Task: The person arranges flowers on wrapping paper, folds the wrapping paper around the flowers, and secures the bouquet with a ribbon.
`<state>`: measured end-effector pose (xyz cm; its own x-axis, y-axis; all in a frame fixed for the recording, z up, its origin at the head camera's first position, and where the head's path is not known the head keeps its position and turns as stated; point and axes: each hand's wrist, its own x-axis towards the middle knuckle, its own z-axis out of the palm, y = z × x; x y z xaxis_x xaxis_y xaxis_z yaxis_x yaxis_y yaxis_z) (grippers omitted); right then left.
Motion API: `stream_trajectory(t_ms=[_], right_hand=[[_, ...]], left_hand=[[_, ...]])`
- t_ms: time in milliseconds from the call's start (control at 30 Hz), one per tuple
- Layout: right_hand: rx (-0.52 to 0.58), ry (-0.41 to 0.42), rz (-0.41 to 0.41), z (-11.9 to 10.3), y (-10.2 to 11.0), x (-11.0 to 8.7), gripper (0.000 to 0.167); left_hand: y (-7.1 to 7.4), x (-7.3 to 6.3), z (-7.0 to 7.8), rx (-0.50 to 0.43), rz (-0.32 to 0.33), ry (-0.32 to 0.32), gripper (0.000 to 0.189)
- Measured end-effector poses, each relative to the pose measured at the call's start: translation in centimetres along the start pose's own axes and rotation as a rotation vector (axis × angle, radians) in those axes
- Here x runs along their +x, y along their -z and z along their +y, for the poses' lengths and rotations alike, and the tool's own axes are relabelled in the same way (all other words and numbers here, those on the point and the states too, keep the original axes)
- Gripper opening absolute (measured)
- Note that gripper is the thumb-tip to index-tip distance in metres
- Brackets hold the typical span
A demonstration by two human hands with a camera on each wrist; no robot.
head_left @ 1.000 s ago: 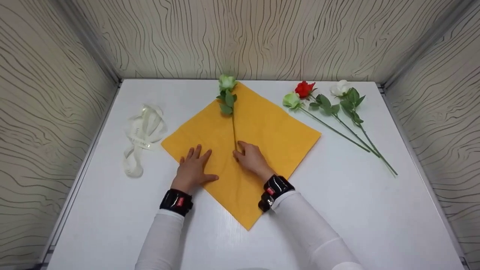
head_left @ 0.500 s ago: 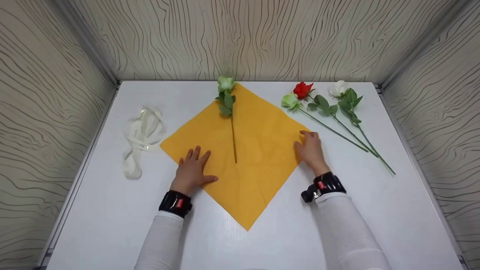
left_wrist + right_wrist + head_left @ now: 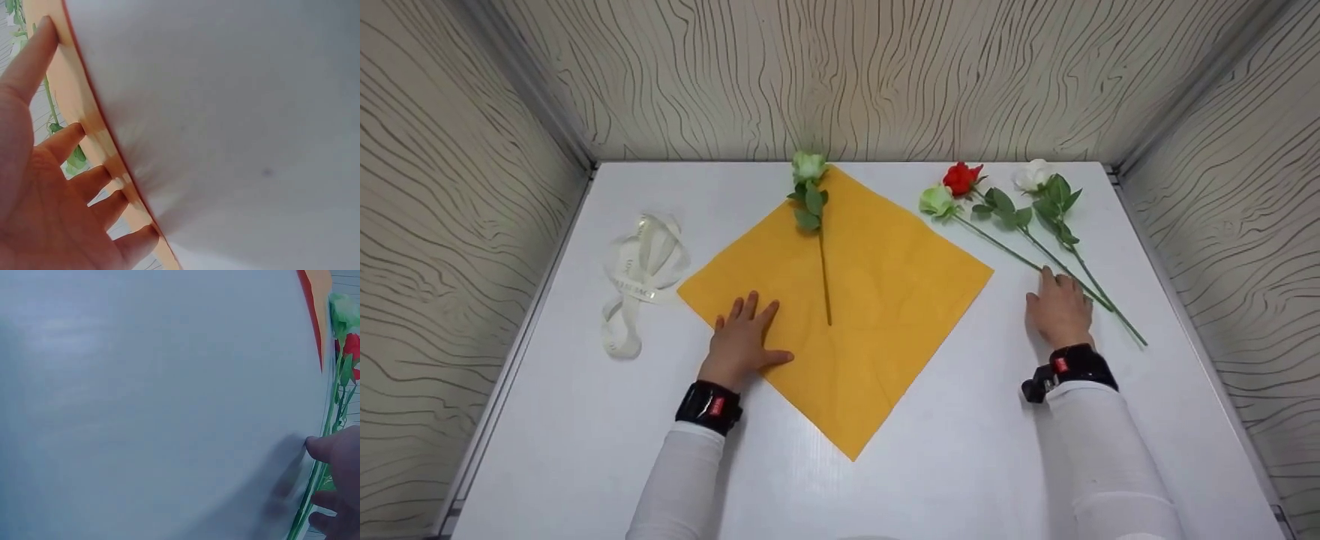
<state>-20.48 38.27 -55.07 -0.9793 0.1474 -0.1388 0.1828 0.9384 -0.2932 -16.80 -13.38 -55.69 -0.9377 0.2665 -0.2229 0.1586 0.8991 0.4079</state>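
Note:
A yellow wrapping sheet (image 3: 900, 300) lies in a diamond on the table, its near corner toward the person. On it rests a pale green rose (image 3: 808, 166), bloom at the far corner, stem pointing back to the middle. With fingers spread, my left hand (image 3: 739, 346) presses the sheet's left near edge; the left wrist view shows those fingertips (image 3: 76, 129) on it. My right hand (image 3: 1061, 311) is at the lower stems of the loose roses on the right, thumb and fingers apart around them in the right wrist view. These are a light green rose (image 3: 937, 201), a red rose (image 3: 962, 178) and a white rose (image 3: 1033, 176).
A loose heap of cream printed ribbon (image 3: 641, 274) lies left of the sheet. The white table (image 3: 795, 495) is bounded by wood-grain patterned panels (image 3: 840, 82) at the back and both sides.
My right hand has let go of the pale green rose's stem on the sheet and moved right, across the sheet's right corner, to the loose rose stems. My left hand has stayed put.

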Motion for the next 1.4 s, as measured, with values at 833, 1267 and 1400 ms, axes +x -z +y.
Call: stream_trajectory(t_ms=[833,1267,1400], right_hand=[[-0.131,0.014,0.040,1.3,0.5,-1.4,0.015],[0.065,0.038,-0.132,-2.7,1.9,-2.0,0.029],[0.126,0.068,-0.081,-4.7,2.1,-2.0,0.025]], left_hand=[[0.3,0.2,-0.1,0.093,0.010,-0.023,0.094],[0.4,0.3,-0.6,0.044,0.011,-0.013,0.090],[0.2,0.5,-0.5,0.048,0.019,0.004,0.082]])
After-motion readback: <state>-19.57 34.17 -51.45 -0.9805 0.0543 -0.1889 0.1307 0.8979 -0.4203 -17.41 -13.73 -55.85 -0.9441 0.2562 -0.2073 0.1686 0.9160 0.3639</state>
